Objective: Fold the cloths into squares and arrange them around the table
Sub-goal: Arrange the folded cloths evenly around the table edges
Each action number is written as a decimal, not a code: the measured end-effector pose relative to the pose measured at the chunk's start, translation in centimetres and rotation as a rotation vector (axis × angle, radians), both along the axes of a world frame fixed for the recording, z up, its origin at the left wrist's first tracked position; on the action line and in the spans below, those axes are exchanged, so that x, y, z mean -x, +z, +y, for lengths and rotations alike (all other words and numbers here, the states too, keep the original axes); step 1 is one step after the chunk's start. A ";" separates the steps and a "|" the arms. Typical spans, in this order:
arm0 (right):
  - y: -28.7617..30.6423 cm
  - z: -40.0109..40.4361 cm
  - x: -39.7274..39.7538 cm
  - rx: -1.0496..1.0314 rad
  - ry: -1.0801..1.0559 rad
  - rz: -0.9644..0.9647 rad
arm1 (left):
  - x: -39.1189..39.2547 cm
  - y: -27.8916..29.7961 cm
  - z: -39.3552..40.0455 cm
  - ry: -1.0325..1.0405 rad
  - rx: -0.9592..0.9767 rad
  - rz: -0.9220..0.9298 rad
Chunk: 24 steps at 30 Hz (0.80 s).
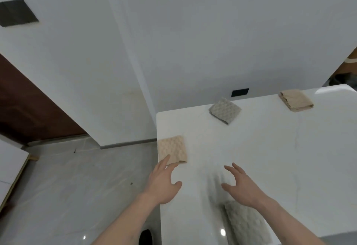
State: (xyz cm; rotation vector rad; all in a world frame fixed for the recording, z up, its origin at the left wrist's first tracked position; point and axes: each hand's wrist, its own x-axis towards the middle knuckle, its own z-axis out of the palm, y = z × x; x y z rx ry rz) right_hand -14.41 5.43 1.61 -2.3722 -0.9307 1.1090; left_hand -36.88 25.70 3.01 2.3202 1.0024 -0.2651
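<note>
I see both hands spread wide, holding nothing. My left hand (164,183) has fingertips on the beige cloth (172,149) at the table (270,157) edge; my right hand (241,185) hovers above a grey cloth (245,223).

**Four folded cloths spread over the surface, two hands above its near-left part**

The left hand (164,183) hangs over the left edge of the surface (260,157), fingertips at the near edge of the first cloth (172,149), which lies just ahead of it along that edge. The right hand (241,186) is to its right, apart from it. A second cloth (245,223) lies on the surface just behind and beneath the right hand, partly under its wrist. Well ahead of both hands, near the far edge, lies a third cloth (225,110). A fourth cloth (295,100) lies farther right of it, at the far edge. The floor (77,186) lies left of the left hand.
</note>
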 end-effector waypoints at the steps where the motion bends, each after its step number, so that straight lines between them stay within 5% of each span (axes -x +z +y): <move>1: 0.1 1.0 0.6 0.001 -0.004 0.001 | 0.6 -0.1 0.7 -0.006 0.000 -0.006; 13: 0.5 16.6 15.1 -0.038 -0.079 -0.006 | 12.9 -1.7 18.4 -0.132 -0.007 0.147; 24: 2.4 12.7 13.7 -0.074 -0.287 -0.049 | 5.7 1.5 18.4 -0.322 0.005 0.031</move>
